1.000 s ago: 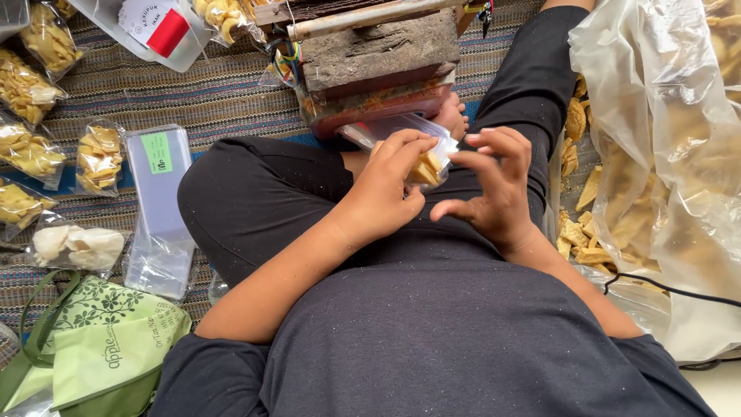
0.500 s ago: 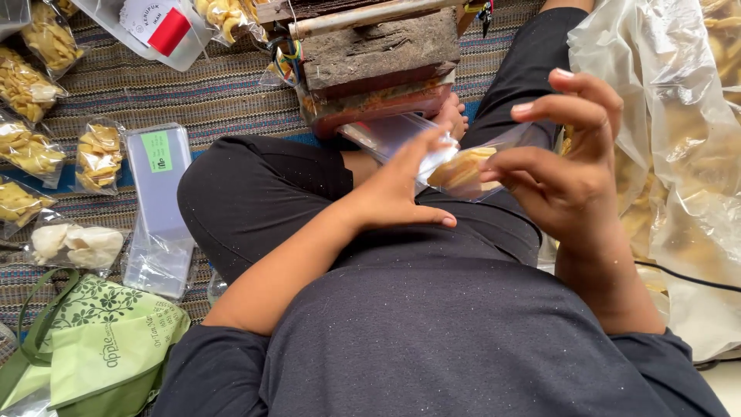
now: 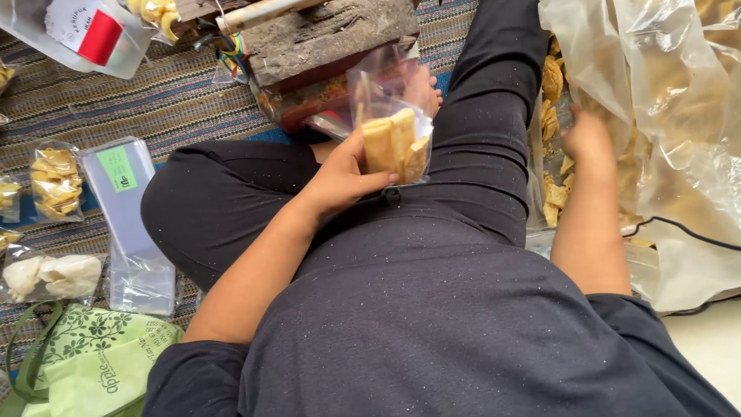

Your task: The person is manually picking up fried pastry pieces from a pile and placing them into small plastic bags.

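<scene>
left hand [image 3: 340, 181] grip pinches upright clear packet [image 3: 390, 127], mouth up; right hand [image 3: 588, 139] grip unclear.

One head-worn camera looks steeply down, close above the left hand [image 3: 340, 181] and right hand [image 3: 588, 139].

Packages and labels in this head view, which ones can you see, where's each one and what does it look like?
Small clear bag of yellow crackers: held up in the left hand.
Big clear sack of crackers: far right, right hand at it.
Stack of empty clear bags: left mat, green label.
Filled cracker packet: left edge.
Red-and-white label: top left.
Green cloth bag: bottom left.
</scene>
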